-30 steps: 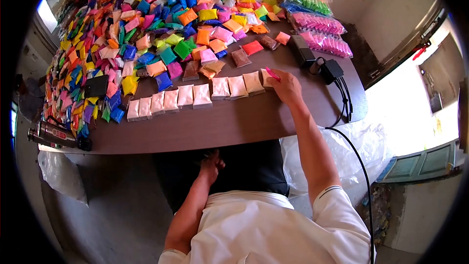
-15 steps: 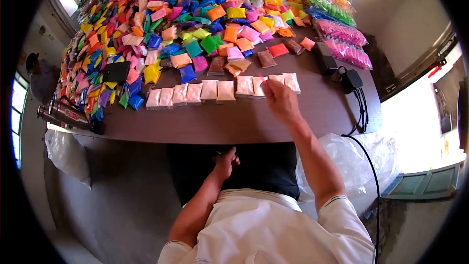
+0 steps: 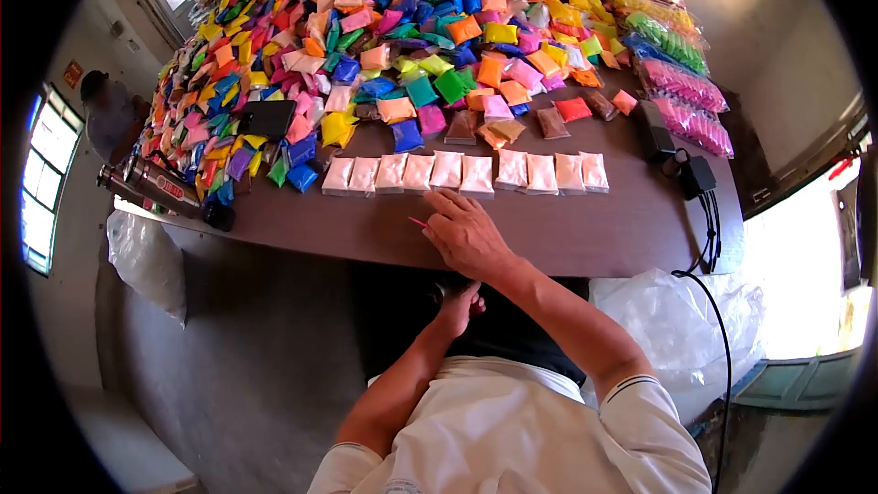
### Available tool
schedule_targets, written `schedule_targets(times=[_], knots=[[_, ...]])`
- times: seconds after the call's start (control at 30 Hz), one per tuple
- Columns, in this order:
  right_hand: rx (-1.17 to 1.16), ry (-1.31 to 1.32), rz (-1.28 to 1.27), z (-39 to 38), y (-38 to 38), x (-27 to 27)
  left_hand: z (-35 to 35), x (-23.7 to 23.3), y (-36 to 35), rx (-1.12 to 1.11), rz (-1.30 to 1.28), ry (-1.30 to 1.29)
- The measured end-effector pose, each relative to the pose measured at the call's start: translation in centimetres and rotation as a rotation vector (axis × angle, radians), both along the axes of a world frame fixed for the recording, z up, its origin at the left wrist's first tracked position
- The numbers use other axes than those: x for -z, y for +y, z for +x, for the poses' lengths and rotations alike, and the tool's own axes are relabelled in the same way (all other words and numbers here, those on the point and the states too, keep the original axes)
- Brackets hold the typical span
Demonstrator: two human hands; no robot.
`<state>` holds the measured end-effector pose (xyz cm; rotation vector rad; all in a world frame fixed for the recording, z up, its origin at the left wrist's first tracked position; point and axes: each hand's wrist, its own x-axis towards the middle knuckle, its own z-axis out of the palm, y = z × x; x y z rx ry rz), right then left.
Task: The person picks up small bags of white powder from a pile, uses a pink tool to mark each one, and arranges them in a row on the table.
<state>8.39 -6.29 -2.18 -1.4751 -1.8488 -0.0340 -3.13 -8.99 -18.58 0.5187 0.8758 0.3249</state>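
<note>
A row of pale pink packets [image 3: 447, 170] lies side by side on the brown table, with a gap in its right half. My right hand [image 3: 465, 236] is just in front of the row's middle, fingertips at the lower edge of the packets there. A thin pink stick [image 3: 417, 220] pokes out to the left from between its thumb and fingers; the rest is hidden. In front of the table edge, over my lap, my left hand [image 3: 460, 307] is curled closed. What it holds, if anything, cannot be made out.
A big heap of colourful packets [image 3: 402, 46] covers the table's back and left. Bags of coloured pieces [image 3: 681, 82] are stacked at right, near a black adapter [image 3: 696, 177] with cables. A flask [image 3: 160, 185] lies at the left edge; a person [image 3: 112, 114] is beyond.
My right hand has moved left and toward me, from above the row's right part to in front of its middle. The camera view has shifted a little. My left hand stays curled over my lap.
</note>
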Motion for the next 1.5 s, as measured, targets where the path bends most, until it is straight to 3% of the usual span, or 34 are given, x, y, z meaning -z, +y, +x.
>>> schedule_targets(times=[0.13, 0.4, 0.53, 0.7, 0.73, 0.8, 0.83, 0.9, 1.07, 1.17, 1.37, 1.5], knots=[[-0.033, -0.003, -0.002, -1.4, 1.7, -0.1, -0.2, 1.3, -0.1, 0.0, 0.004, -0.069], [-0.072, 0.002, 0.04, -4.1, 6.7, 0.5, 0.5, -1.1, -0.6, -0.005, 0.105, 0.141], [-0.083, -0.022, -0.015, -5.6, 8.9, 0.7, 0.5, 3.9, -0.1, 0.064, 0.166, 0.155], [0.015, 0.041, 0.024, -5.4, 8.0, -1.4, -0.4, 6.3, 0.8, 0.145, 0.061, -0.069], [0.015, 0.041, 0.019, -5.1, 7.5, -1.7, -0.3, 4.6, 0.8, 0.145, 0.055, -0.069], [0.174, 0.08, 0.05, -4.2, 6.3, -1.8, 0.1, 1.5, 0.6, 0.27, 0.411, 0.189], [0.174, 0.078, 0.045, -3.6, 5.8, -1.6, 0.4, 0.9, 0.7, 0.272, 0.443, 0.229], [0.192, 0.066, -0.08, -2.6, 5.0, -1.3, 1.1, 1.1, 0.8, 0.224, 0.364, 0.212], [0.107, 0.062, 0.046, -1.6, 5.4, 0.8, 2.8, 1.9, 1.2, 0.14, 0.22, 0.199], [0.143, 0.122, 0.107, -1.2, 4.5, -0.5, 3.4, 1.8, 1.7, 0.109, 0.171, 0.204], [0.441, 0.133, -0.024, 1.4, 1.5, -1.1, 4.6, 1.8, 2.6, 0.08, 0.123, 0.208], [0.334, 0.161, -0.062, 2.4, 0.7, -0.1, 5.2, 2.1, 3.1, 0.081, 0.11, 0.207]])
